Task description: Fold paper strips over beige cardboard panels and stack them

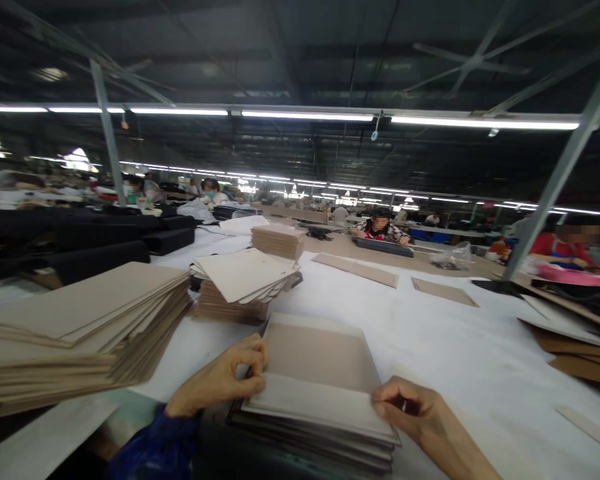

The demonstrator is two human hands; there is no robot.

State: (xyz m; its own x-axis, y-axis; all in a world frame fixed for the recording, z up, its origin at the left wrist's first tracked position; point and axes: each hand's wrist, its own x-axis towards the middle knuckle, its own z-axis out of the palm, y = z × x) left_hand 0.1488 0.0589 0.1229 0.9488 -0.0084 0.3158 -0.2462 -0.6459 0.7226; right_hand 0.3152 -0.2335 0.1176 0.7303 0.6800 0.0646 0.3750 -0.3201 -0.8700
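Observation:
A stack of flat panels (325,437) with dark edges lies in front of me on the white-covered table. Its top piece is a beige-grey board (320,353) with a pale strip (315,399) across its near side. At the strip's left end, my left hand (223,377) is closed, thumb and fingers pinched at the edge. My right hand (415,408) pinches the strip's right end in the same way. Beyond the left hand stands a pile of boards (230,303) with several cream sheets (247,270) lying askew on top.
A tall, uneven pile of beige boards (90,307) fills the left. Flat board pieces (357,269) lie farther back on the white table cover (460,360). Dark rolled material (100,257) is at the far left. A person (380,227) sits across the table; brown sheets (580,353) lie at right.

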